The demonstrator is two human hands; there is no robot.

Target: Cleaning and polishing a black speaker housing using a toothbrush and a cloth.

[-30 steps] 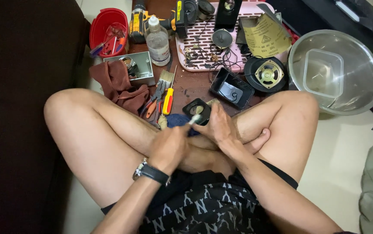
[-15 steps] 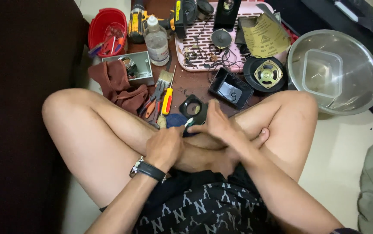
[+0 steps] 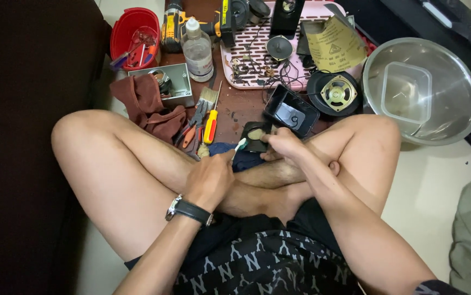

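Seated person, legs crossed, black patterned shorts; black wristwatch (image 3: pixel 187 210) on the left wrist.

Left hand (image 3: pixel 211 177): closed around a small white-headed brush (image 3: pixel 239 145), its tip pointing up toward the right hand, resting over the crossed shins.

Right hand (image 3: pixel 284 145): fingers closed on the edge of a small black square plastic frame with a round opening (image 3: pixel 255 135), held just above the shins at the near edge of the brown wooden surface (image 3: pixel 235 106).

Just beyond: black open plastic box (image 3: pixel 291 112); orange-handled screwdriver (image 3: pixel 210 125); red-handled pliers (image 3: pixel 193 124); flat paintbrush (image 3: pixel 208 96); crumpled maroon cloth (image 3: pixel 148 106).

Middle: round black loudspeaker with brass centre (image 3: pixel 335 93); grey metal box (image 3: pixel 165 83); clear plastic bottle (image 3: pixel 198 50).

Far: pink slotted tray (image 3: pixel 246 49) carrying wires; yellow-black cordless drill (image 3: pixel 172 24); red plastic bowl (image 3: pixel 126 30); sheet of tan sandpaper (image 3: pixel 334 42). Right: steel bowl (image 3: pixel 454 82) containing a clear square tub (image 3: pixel 406 92).
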